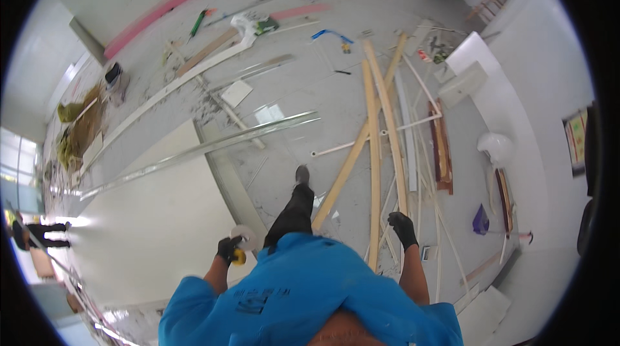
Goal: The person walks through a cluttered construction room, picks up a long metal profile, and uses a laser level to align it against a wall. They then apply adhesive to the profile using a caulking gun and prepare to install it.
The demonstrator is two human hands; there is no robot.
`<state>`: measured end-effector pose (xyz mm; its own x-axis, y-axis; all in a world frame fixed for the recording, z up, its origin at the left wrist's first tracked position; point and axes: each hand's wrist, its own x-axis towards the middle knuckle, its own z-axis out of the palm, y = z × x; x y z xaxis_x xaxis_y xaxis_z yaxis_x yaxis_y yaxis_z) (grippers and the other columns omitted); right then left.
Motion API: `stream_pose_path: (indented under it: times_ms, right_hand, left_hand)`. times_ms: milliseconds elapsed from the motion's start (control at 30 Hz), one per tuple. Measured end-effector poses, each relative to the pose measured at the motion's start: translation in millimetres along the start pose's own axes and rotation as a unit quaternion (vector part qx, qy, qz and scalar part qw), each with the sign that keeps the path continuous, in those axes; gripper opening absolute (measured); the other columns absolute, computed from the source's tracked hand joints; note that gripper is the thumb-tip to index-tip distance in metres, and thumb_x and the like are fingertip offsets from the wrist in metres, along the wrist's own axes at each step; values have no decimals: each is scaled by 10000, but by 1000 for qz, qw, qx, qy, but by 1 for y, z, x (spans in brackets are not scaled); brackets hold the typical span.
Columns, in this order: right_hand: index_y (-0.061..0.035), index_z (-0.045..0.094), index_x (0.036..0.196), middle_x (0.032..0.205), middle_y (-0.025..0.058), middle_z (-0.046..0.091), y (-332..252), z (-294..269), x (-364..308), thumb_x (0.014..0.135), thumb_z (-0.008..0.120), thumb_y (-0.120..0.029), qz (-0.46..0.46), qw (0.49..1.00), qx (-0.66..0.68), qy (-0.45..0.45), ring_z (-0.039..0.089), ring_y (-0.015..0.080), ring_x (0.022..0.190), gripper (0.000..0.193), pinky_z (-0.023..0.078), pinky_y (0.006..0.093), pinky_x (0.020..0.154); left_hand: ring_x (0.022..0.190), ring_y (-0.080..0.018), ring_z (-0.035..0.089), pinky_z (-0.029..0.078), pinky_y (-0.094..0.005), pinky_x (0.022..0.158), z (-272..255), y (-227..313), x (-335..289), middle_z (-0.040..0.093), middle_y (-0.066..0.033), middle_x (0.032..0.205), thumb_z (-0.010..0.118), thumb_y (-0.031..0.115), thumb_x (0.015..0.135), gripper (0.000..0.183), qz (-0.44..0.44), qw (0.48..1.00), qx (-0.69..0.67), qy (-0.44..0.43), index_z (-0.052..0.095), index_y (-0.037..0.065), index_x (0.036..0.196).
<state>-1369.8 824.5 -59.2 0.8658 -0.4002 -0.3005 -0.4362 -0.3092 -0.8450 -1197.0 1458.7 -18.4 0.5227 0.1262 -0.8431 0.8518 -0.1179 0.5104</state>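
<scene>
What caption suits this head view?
Left hand holds a tape roll; right hand hangs empty above wooden battens.

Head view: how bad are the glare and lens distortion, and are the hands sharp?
Head view: strong fisheye, so the wooden battens and metal rail bow toward the dark rim; daylight blows out the doorway at far left, washing the pale board; the gloved left hand holding a tape roll and the empty right hand are slightly soft.

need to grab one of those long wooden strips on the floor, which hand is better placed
Right, probably. The right hand is gloved, seems empty and hangs directly over the wooden strips lying on the floor. The left hand grips a yellow-handled tool and hangs over the large pale panel, away from them.
</scene>
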Motion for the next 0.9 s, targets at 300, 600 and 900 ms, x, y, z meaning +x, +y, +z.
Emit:
stream_pose_path:
  times_ms: [300,600,900]
  right_hand:
    - [-83,666,978,817,32,686,-81,-12,124,895,550,-151,274,951,135,-56,653,119,710,158,483,261,569]
    - [-99,666,941,800,27,659,-124,-62,316,844,611,-252,316,936,139,-75,616,144,694,189,438,288,567]
    - [-109,668,954,790,35,673,-96,-123,593,902,546,-252,205,962,23,-182,626,132,683,194,481,294,575]
  left_hand:
    - [534,-147,580,466,-287,504,88,230,90,625,-50,685,730,268,790,276,87,995,-51,-28,664,26,905]
    - [550,-119,565,442,-253,501,168,362,145,616,-28,702,706,252,824,253,109,980,-166,13,674,33,946]
    - [417,-166,495,395,-302,399,145,469,150,551,-28,599,552,387,904,352,171,893,-390,144,621,65,1028]
